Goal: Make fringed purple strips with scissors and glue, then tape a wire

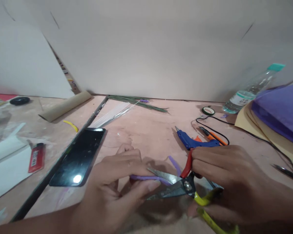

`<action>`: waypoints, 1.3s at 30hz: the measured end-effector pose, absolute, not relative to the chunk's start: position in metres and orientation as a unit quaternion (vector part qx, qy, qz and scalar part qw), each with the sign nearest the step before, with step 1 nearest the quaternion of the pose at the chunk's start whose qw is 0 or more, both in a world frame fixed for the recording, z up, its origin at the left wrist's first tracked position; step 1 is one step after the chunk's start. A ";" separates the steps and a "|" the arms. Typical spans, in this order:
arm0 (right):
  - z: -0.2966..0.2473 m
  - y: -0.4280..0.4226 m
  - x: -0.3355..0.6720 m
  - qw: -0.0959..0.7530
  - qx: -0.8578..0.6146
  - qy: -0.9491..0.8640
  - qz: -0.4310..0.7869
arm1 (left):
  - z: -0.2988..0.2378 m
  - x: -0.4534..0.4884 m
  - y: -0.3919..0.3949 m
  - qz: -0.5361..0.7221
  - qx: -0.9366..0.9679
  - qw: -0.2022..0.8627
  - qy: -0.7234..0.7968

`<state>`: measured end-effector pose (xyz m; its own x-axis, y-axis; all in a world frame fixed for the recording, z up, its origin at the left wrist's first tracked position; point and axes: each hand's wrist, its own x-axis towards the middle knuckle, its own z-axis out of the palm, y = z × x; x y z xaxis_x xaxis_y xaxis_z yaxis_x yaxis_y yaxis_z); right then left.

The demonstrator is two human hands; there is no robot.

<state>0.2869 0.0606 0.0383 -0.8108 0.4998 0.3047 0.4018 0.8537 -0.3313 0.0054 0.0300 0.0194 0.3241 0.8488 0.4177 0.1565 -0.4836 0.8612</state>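
Observation:
A thin purple strip (146, 177) is pinched between the thumb and fingers of my left hand (119, 182). My right hand (222, 175) grips a pair of scissors (183, 185) with red and yellow handles. Their blades are spread and point left, the purple strip lying between them close to my left thumb. Just beyond the blades another bit of purple (175, 165) curls up from the table; I cannot tell whether it joins the strip. Past my right hand lies a blue glue gun (189, 139).
A phone (79, 156), red lighter (37, 157) and cardboard tube (65, 105) lie left. Green stems (139, 101) and clear sticks (114, 114) rest at the back. Rightward are an orange cutter (213, 135), tape roll (208, 110), bottle (249, 92), purple sheets (280, 110) and a black cord (261, 138).

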 end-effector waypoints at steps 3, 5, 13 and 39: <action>0.041 0.059 0.286 0.189 -0.248 -0.938 0.148 | 0.020 0.006 0.032 0.460 0.740 0.354 0.340; 0.044 0.059 0.286 0.177 -0.252 -0.938 0.162 | 0.020 0.006 0.033 0.450 0.750 0.340 0.346; 0.048 0.057 0.286 0.166 -0.274 -0.919 0.231 | 0.017 0.002 0.032 0.430 0.762 0.339 0.344; 0.047 0.048 0.283 0.214 -0.244 -0.944 0.066 | 0.025 0.024 0.035 0.505 0.673 0.479 0.248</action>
<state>0.2826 0.0485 0.0469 -0.7899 0.4883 0.3710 0.4322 0.8725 -0.2281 0.0240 0.0353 0.0252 0.3665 0.8185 0.4424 -0.1497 -0.4174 0.8963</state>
